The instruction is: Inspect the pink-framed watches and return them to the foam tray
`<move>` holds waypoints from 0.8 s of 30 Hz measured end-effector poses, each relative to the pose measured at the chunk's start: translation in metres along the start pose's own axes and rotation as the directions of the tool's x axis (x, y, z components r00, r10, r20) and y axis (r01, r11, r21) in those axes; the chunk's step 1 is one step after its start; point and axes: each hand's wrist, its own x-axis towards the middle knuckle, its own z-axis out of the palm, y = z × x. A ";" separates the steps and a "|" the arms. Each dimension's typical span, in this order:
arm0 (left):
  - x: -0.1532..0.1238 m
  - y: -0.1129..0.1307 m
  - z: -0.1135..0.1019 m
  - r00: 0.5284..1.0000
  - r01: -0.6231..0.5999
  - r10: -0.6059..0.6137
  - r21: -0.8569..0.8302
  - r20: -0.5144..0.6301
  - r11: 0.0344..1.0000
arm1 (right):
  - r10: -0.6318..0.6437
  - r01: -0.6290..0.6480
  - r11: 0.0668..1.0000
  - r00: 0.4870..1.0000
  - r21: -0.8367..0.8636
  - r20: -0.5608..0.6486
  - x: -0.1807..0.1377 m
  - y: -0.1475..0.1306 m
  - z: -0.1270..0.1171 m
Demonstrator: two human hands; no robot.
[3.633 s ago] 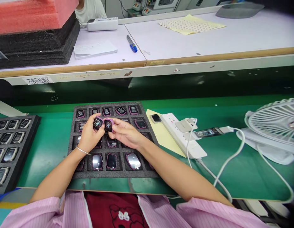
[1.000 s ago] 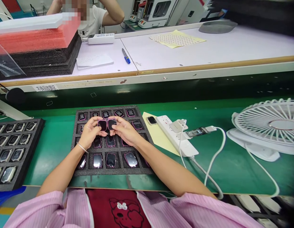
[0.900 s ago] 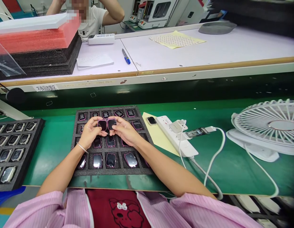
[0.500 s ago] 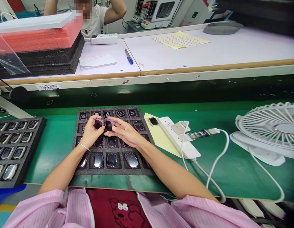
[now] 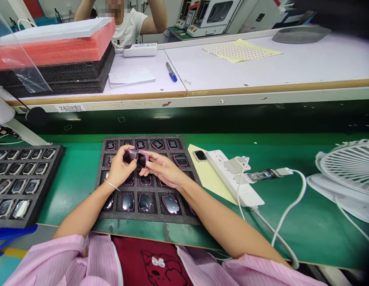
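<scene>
Green bench [image 5: 77,178], seen from beside the seated person in pink striped sleeves.

Far right end of the bench: white fan [image 5: 348,167], grille tilted up, partly cut off by the frame.

Middle of the bench, reaching to its near edge: black foam tray [image 5: 148,216] with rows of pockets. Most visible pockets hold purple-rimmed watch cases. The back row lies back-side up, the front row glass up.

Left end of the bench: second black foam tray [image 5: 54,169], well apart from the first, filled with paler cases.

Right of the middle tray: yellow sheet [image 5: 209,180] touching the tray's right side, with a white power strip [image 5: 232,182] lying across its far corner. One loose dark case [image 5: 200,155] sits on the sheet just beside the strip. A white cable [image 5: 287,222] runs from the strip toward the near edge.

Left hand [image 5: 120,171]: raised over the back rows of the middle tray, thin bracelet at the wrist, fingers pinched around the left watch case [image 5: 129,155].

Right hand [image 5: 163,171]: alongside it, fingers pinched around the right watch case [image 5: 142,159].

The two cases are clear of the pockets, side by side and touching or nearly so, dark faces up. Cannot tell if the screens are lit.
</scene>
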 end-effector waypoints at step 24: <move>-0.002 0.006 -0.001 0.999 -0.042 0.041 0.103 0.017 0.994 | -0.046 0.046 0.997 0.999 0.061 -0.004 0.002 0.000 0.002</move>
